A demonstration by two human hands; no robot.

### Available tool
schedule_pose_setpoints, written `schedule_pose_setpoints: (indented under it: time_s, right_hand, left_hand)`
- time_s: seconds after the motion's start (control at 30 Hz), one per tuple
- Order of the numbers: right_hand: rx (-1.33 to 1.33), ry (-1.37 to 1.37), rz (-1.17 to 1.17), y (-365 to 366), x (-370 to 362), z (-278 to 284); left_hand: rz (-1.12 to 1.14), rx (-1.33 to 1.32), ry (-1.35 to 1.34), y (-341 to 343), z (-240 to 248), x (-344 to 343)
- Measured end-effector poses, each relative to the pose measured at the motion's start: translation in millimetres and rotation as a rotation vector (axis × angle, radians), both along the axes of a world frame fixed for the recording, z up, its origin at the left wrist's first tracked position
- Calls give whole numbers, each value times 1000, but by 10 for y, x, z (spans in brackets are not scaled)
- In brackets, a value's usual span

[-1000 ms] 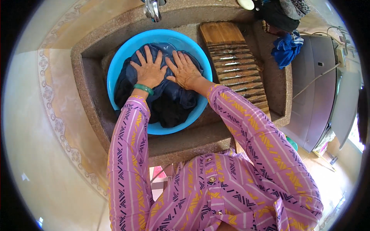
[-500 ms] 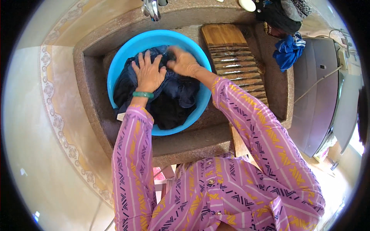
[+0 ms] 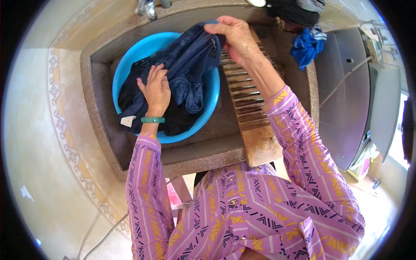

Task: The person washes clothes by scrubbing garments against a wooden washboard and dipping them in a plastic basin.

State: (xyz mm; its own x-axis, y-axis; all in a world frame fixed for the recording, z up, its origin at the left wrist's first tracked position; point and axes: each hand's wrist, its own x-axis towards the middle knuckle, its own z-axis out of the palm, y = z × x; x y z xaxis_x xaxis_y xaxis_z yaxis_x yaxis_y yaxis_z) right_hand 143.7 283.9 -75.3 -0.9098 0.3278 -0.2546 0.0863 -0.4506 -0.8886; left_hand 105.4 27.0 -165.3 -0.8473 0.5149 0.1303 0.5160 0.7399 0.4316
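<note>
The dark-blue garment [image 3: 184, 58] stretches from the right hand [image 3: 237, 38], thumb and fingers clamped on its upper end over the wooden washboard [image 3: 260, 145], down into the blue plastic basin [image 3: 145, 45], where the left hand [image 3: 157, 92] lies against it, whether gripping I cannot tell.

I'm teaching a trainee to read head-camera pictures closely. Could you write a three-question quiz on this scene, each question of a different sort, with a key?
1. Which hand holds up an edge of the dark blue cloth?
2. True or false: the left hand wears a green bangle at its wrist.
3. Fill in the blank: from the person's viewpoint, the ridged wooden board lies to the ____ of the blue basin.

Key:
1. The right hand.
2. True.
3. Right.
</note>
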Motion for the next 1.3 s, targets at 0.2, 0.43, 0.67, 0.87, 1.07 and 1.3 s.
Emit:
schedule_pose_setpoints:
  time_s: [0.2, 0.43, 0.67, 0.87, 1.07, 1.3]
  right_hand:
    - [59, 270, -194, 756, 365, 594]
    - [395, 224, -251, 1468, 617, -59]
    - [1174, -576, 215, 1858, 1218, -1667]
    - [1463, -772, 594, 1610, 1321, -1661]
    - [1069, -948, 289, 1756, 1353, -1729]
    - [-149, -509, -128, 1498, 1342, -1141]
  left_hand:
    - [95, 667, -219, 818, 920, 115]
    - [-281, 617, 30, 1399, 1041, 787]
    - [-400, 241, -371, 1458, 614, 1241]
    - [-241, 146, 46, 1755, 219, 514]
    - [-48, -351, -147, 2240, -220, 180]
    - [7, -261, -211, 2071, -533, -82]
